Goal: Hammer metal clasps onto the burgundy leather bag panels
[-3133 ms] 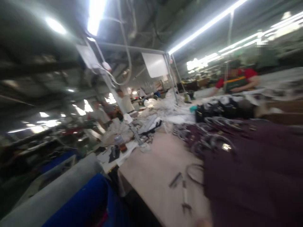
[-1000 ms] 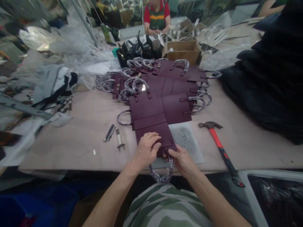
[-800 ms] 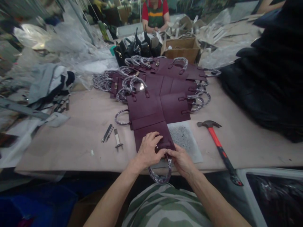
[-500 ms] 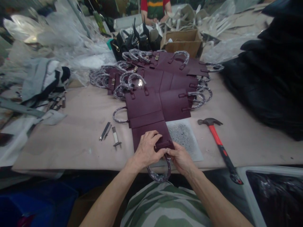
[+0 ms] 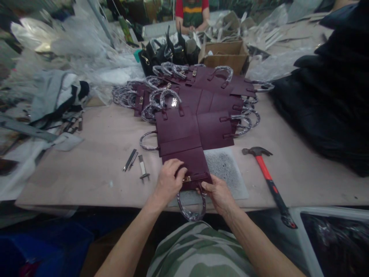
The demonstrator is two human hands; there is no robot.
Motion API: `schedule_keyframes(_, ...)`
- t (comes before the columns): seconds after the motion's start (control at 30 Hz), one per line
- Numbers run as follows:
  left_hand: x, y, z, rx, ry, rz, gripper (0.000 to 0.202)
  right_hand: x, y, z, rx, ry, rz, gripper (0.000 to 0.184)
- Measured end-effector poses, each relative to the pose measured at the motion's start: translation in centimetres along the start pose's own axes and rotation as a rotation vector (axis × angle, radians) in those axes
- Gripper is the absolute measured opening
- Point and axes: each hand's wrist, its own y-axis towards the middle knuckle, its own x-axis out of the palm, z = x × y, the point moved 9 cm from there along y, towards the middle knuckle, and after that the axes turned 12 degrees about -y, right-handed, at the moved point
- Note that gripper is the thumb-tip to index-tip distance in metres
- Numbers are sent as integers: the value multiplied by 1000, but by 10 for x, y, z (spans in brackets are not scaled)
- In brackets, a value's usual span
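Fairly well along with the purple bag piece (image 5: 193, 158) at lower centre of the frame, judging by the parts on view: a plastic-wrapped handle (image 5: 191, 216) in place at the near edge, a gold clasp (image 5: 187, 179) set just beside it. Cannot tell whether firmly fixed. Not yet closed up, by the look of it, with panels spread flat. Across upper centre, a pile of similar pieces (image 5: 187, 96), also lying flat, with wrapped handles and a few clasps showing; cannot tell finished from unfinished there.

Bag piece partly under the left hand (image 5: 170, 177), with the near right corner inside the right hand (image 5: 220, 193). On the right, thumb on top by the base of the handle, other fingers mostly hidden below, apparently closed in a pinch. On the left, fingers loosely bent over the panel, thumb slightly apart and near the clasp; cannot tell whether gripping anything.

Partly beneath the piece, a speckled board (image 5: 227, 171). Out of both hands on the table (image 5: 98, 165): hammer (image 5: 265, 171) right of centre, pronged punch (image 5: 142, 166) and thin metal rods (image 5: 131, 159) left of centre.
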Motion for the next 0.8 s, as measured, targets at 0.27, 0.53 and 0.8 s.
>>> schedule_keyframes(0.27,-107,-24,-154,-768,513,4,50,0,3,4,29,-9,-7,36)
schedule_keyframes(0.53,-93,-15,-187,-912,354,-58,29,0,6,6,38,-20,-23,35)
schedule_keyframes(0.8,-78,-12,-127,-686,-850,260,45,0,5,4,61,-29,-25,36)
